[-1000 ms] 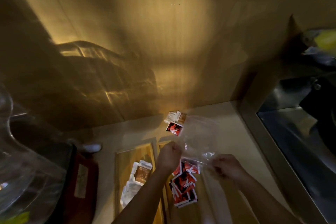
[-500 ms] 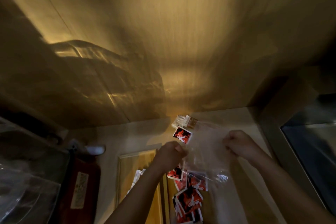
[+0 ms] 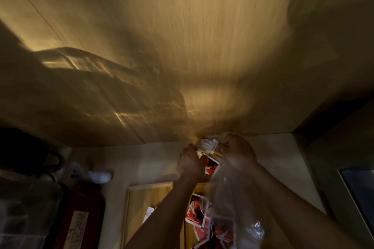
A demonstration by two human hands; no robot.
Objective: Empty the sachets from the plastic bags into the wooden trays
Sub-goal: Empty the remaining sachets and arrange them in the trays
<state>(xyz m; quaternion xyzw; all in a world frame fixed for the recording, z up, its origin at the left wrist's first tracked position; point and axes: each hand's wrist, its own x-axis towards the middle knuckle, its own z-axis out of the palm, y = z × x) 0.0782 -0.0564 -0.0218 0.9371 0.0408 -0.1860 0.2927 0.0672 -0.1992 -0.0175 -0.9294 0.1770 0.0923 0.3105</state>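
So from where I'm watching, both hands are up near the back of the counter, right under the big wooden panel (image 3: 182,46). The left hand (image 3: 190,164) is curled into a tight fist, pinching one side of the clear plastic bag (image 3: 226,192). The right hand (image 3: 239,152) is closed on the other side of the bag up top, fingers wrapped around the film. The bag hangs down between the two forearms and looks mostly see-through (it's blurry, so I can't tell if anything is left inside).

Red and black sachets (image 3: 197,212) are piled in the right wooden tray (image 3: 200,188), directly under the bag. One more red sachet (image 3: 211,166) sits just beside the left fist, and there's a pale sachet (image 3: 208,144) between the two hands. The left wooden tray (image 3: 145,198) has some pale sachets (image 3: 149,213) in it, partly hidden by the left forearm. A dark red case (image 3: 81,218) lies off to the left.
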